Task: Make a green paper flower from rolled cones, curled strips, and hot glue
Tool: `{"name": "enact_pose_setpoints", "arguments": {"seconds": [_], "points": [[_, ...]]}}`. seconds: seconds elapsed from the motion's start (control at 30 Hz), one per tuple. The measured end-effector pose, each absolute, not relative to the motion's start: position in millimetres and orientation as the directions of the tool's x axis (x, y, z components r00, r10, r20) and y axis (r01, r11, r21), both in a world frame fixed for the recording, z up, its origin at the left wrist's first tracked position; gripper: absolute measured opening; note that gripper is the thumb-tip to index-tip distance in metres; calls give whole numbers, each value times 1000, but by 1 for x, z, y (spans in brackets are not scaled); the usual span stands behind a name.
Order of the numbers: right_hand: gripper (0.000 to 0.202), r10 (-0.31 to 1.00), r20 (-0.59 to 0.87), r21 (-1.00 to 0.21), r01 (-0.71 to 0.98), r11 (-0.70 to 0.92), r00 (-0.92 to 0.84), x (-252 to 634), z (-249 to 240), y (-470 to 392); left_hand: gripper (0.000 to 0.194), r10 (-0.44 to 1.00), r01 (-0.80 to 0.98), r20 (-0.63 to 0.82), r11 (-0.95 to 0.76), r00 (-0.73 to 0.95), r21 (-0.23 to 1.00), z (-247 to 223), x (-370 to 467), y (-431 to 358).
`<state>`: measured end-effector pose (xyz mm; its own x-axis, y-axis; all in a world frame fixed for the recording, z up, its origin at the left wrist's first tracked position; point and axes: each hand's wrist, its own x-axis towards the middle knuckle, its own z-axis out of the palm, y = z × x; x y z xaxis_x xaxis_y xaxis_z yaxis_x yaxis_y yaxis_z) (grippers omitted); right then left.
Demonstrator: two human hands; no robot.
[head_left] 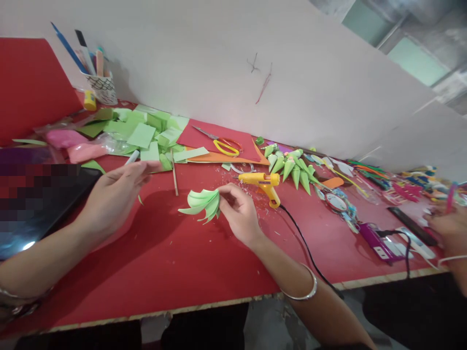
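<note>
My right hand [241, 211] pinches a light green paper flower [202, 203] by its gathered end, its curved petals fanning out to the left above the red table. My left hand [118, 194] hovers to the left with fingers stretched out and nothing visible in it, apart from the flower. Past its fingertips lie green paper pieces [141, 135] and a thin wooden stick [174, 172]. Just beyond my right hand, a yellow hot glue gun [260, 181] rests on its side. Its nozzle points left.
Scissors [222, 146] lie on red and orange sheets at the back. Green paper cones [292, 167] are piled beyond the glue gun. A dark screen device [69, 194] is at left, a pen cup [102, 87] behind. A purple power strip [381, 243] and another person's hand [448, 221] are at right.
</note>
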<state>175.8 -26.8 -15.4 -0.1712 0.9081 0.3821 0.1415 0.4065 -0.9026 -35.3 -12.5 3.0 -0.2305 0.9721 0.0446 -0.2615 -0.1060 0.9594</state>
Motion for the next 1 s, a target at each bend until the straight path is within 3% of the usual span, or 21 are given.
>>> {"name": "enact_pose_setpoints", "arguments": {"seconds": [0.17, 0.27, 0.37, 0.47, 0.57, 0.67, 0.83, 1.0], "points": [[8, 907, 376, -898, 168, 408, -189, 175, -15, -26, 34, 989, 109, 124, -115, -76, 987, 0, -36, -20], [9, 904, 379, -891, 188, 414, -198, 175, -14, -27, 30, 984, 297, 176, -172, 13, 939, 3, -35, -23], [9, 905, 372, -888, 204, 411, -206, 175, -13, -27, 15, 985, 374, 166, -174, 52, 911, 3, -33, -24], [8, 899, 375, -874, 237, 424, -224, 175, -12, -28, 32, 967, 376, 194, -245, 167, 894, 0, -31, -25], [8, 877, 398, -827, 309, 470, -268, 174, -11, -31, 32, 879, 473, 298, -456, 372, 754, -3, -29, -29], [6, 849, 420, -777, 356, 519, -321, 174, -8, -33, 41, 808, 577, 267, -569, 525, 586, -4, -25, -34], [6, 825, 447, -751, 355, 557, -346, 174, -5, -35, 48, 828, 657, 254, -554, 501, 511, -6, -23, -34], [5, 820, 444, -748, 354, 561, -361, 174, -5, -35, 41, 864, 660, 298, -502, 405, 559, -9, -24, -33]]}}
